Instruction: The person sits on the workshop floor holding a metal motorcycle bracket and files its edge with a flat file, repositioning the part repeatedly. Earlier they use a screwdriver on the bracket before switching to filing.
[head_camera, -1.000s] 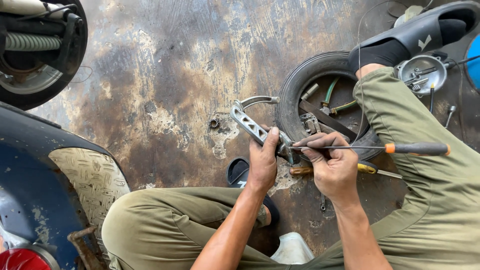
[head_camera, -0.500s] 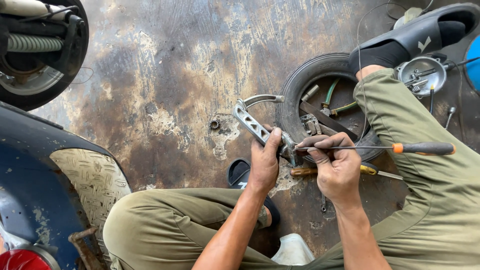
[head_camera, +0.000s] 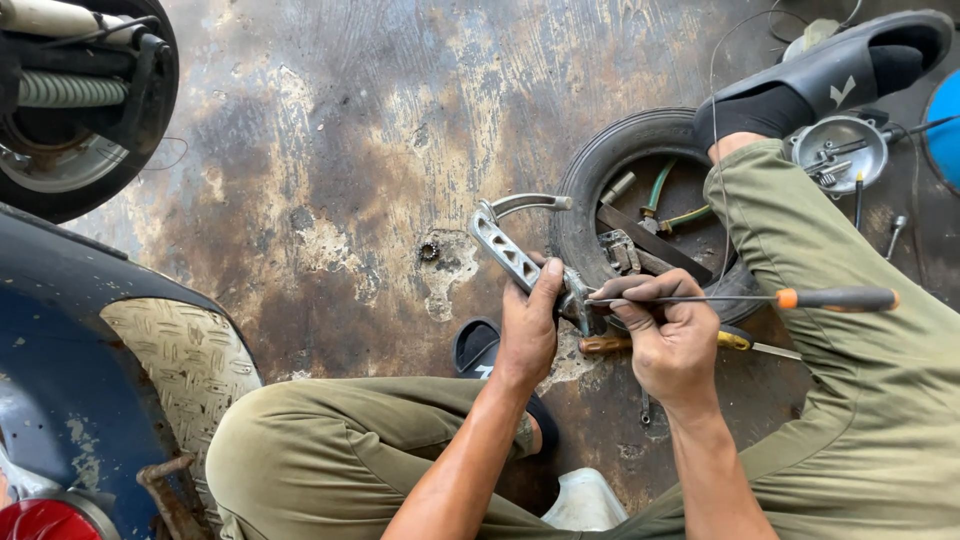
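My left hand (head_camera: 528, 330) grips a grey metal pedal lever (head_camera: 508, 251) with cut-out slots and a curved arm, held above the stained floor. My right hand (head_camera: 668, 338) holds a long screwdriver (head_camera: 760, 299) with a thin shaft and orange-and-black handle. Its tip touches the lever's pivot end (head_camera: 580, 300), next to my left thumb. Both hands are dirty and sit between my knees in olive trousers (head_camera: 330, 440).
A small tyre (head_camera: 600, 170) holding several tools lies just beyond my hands. A second screwdriver (head_camera: 735, 341) lies under my right hand. A small bearing (head_camera: 430, 252) rests on the floor. A round metal hub (head_camera: 838, 150) sits far right. A scooter body (head_camera: 70, 350) and wheel (head_camera: 80, 110) stand at the left.
The hands and lever have stayed almost in place. The screwdriver handle shifted slightly downward and its tip settled at the lever's pivot.
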